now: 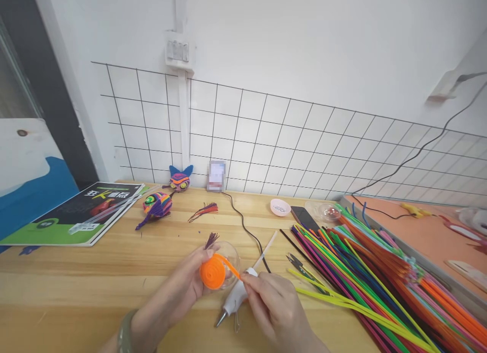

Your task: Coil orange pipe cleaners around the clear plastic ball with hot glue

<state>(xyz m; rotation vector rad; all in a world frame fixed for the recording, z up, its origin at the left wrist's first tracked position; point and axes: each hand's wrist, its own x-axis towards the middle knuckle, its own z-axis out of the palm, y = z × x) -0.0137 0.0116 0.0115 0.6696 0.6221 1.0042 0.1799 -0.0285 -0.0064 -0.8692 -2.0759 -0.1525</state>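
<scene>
My left hand [193,275] is closed round a clear plastic ball [231,249], with the thumb on top. On the ball's near face lies a flat spiral of orange pipe cleaner [213,272]. A dark purple tassel [212,239] sticks up at the ball's upper edge beside my left thumb. My right hand [272,302] pinches the loose tail of the orange pipe cleaner, which runs out from the coil to the right. Between and partly behind my hands a white glue gun [236,294] rests on the table, nozzle toward me, with a glue stick [269,245] out its back.
Bundles of coloured pipe cleaners [365,277] spread over the right side, with scissors [304,269] beside them. A phone [304,218] and a pink bowl [280,207] stand behind. Two striped figures [158,205], a red tassel [205,210] and a book [91,211] occupy the left.
</scene>
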